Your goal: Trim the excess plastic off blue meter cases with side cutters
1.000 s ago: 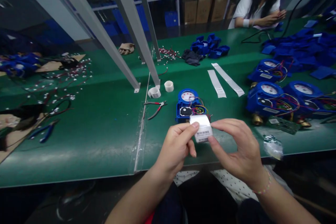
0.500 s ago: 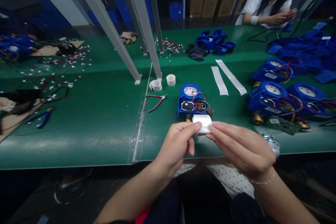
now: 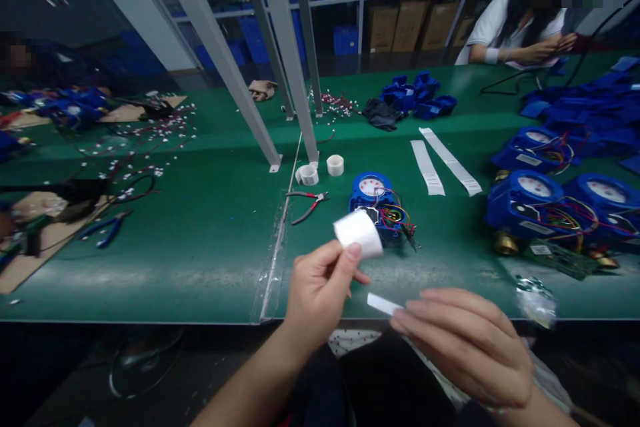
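Observation:
Between thumb and fingers my left hand (image 3: 323, 293) pinches a white label roll (image 3: 359, 233), held up over the bench in front of a blue meter (image 3: 371, 185). Lower and to the right, my right hand (image 3: 465, 340) is closed on one end of a small white label strip (image 3: 383, 303), which points toward the left hand and is apart from the roll. The meter lies open with coloured wires (image 3: 395, 217) showing; the roll hides part of its front. Red-handled cutters (image 3: 309, 205) rest to its left.
Two small white rolls (image 3: 335, 165) (image 3: 308, 175) stand near the metal posts (image 3: 290, 53). Long label strips (image 3: 450, 161) lie behind the meter. Several more meters (image 3: 525, 200), a green circuit board (image 3: 563, 259) and a clear bag (image 3: 536, 300) are at right. Another person (image 3: 520, 33) sits across the bench.
My hands have moved apart. The left has tilted the roll up and leftward, while the right has drawn down toward me with a small label strip. The view has shifted slightly.

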`<state>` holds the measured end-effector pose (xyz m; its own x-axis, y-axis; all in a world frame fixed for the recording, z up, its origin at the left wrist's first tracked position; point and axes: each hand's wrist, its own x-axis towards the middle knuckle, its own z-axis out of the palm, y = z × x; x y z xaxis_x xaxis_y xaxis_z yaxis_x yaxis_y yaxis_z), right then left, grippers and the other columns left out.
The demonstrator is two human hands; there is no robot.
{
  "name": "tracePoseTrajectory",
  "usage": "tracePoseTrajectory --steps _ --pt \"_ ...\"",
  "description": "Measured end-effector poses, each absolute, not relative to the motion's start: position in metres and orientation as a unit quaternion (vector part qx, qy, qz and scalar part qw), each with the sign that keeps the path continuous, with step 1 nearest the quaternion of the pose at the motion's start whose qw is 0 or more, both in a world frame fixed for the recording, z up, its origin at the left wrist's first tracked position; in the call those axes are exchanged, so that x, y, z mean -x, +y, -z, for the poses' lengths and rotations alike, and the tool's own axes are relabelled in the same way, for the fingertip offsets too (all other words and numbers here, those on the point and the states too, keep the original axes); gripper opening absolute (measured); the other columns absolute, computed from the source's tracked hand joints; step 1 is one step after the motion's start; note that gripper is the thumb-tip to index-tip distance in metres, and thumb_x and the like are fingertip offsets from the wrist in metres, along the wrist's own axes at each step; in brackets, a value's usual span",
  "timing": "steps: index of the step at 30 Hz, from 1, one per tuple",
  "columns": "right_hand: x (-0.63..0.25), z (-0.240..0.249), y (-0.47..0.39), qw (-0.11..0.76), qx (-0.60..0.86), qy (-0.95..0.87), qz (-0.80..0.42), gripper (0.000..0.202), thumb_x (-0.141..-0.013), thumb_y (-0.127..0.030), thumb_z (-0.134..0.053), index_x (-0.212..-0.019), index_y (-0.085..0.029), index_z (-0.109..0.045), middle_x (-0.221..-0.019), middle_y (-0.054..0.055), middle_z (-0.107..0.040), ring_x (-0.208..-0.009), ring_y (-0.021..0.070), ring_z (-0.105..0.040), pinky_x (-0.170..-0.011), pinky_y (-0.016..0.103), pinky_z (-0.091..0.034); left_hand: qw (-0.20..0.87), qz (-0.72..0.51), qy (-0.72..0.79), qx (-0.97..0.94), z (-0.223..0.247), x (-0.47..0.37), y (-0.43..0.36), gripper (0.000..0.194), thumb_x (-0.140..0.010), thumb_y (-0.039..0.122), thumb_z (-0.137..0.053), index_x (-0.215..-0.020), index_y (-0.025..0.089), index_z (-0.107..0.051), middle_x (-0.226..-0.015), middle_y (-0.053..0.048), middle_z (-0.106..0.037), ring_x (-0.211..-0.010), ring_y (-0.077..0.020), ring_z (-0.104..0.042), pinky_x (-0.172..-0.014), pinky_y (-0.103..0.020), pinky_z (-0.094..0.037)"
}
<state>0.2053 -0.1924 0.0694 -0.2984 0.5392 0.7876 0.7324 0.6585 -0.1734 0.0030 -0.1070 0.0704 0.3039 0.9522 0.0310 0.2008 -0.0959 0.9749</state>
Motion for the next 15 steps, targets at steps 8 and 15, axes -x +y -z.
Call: tracePoseTrajectory --steps 8,15 --pt "-0.192 -0.026 -0.201 0.488 0.536 -0.579 -0.373 0.008 -0.090 -0.025 -0.069 -0.084 -0.019 -0.069 -0.094 0.005 -0.067 -0.088 0.0116 -0.066 -0.073 0.020 -0.054 -0.073 0.004 0.535 -0.842 -0.035 0.032 -0.024 0.038 -0.104 0.044 -0.035 -0.101 0.019 -0.063 -0.082 -0.008 -0.069 -0.067 -0.0276 -0.067 -0.053 -0.029 -0.018" --pt "-0.211 0.011 -0.214 0.501 0.579 -0.424 -0.483 0.025 -0.090 -0.040 -0.068 -0.088 -0.016 -0.065 -0.098 0.007 -0.064 -0.082 0.0114 -0.060 -0.071 0.019 -0.051 -0.071 -0.109 0.479 -0.868 -0.052 0.029 -0.039 0.037 -0.103 0.047 -0.042 -0.124 0.023 -0.060 -0.115 -0.005 -0.068 -0.090 -0.0242 -0.068 -0.063 -0.035 -0.046"
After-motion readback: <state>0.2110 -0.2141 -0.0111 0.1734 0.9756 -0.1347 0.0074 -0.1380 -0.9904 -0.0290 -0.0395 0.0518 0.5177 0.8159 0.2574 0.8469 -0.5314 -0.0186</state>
